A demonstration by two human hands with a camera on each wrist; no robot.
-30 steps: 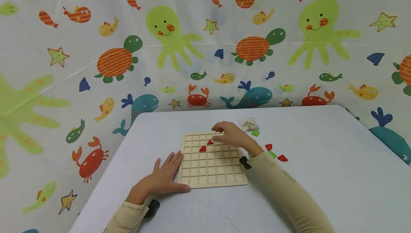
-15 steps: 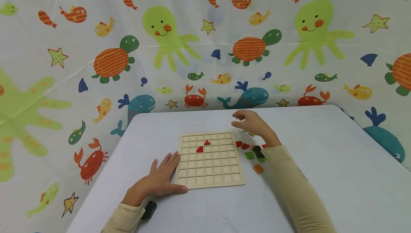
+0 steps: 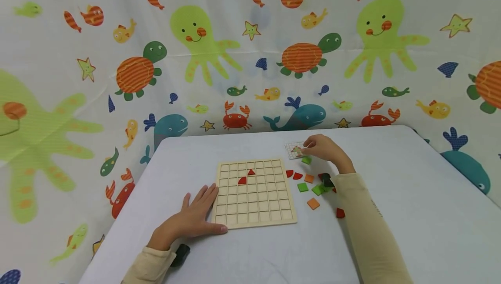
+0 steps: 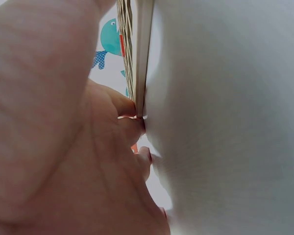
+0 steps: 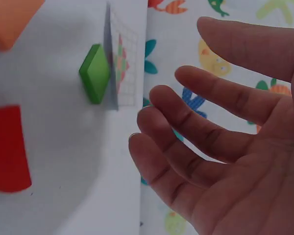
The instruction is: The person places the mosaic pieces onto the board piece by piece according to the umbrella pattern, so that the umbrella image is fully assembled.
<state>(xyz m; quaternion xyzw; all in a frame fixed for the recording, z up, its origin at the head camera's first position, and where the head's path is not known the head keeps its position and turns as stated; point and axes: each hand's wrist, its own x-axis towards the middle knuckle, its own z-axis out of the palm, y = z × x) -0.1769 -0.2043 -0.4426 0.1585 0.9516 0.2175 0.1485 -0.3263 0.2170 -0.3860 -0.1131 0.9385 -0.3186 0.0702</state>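
My left hand (image 3: 191, 223) lies with spread, straight fingers at the left edge of the wooden grid board (image 3: 254, 224), its thumb at the near corner. A red triangle (image 3: 251, 172) and a red quarter-round piece (image 3: 242, 180) sit in the board's cells. My right hand (image 3: 326, 150) is over the right side of the small pattern card (image 3: 292, 150), fingers loosely bent. In the right wrist view the right hand (image 5: 225, 132) holds nothing, and the card (image 5: 125, 63) stands beyond the fingertips beside a green piece (image 5: 94, 73).
Right of the board lie loose pieces: a green square (image 3: 302, 187), an orange square (image 3: 313, 203), a red piece (image 3: 340, 212) and several others, some partly behind the right wrist. A patterned sea-animal cloth (image 3: 250, 66) hangs behind the white table (image 3: 250, 262).
My right hand has moved right from above the board to the pattern card, uncovering the board and loose pieces. My left hand has stayed at the board's edge.
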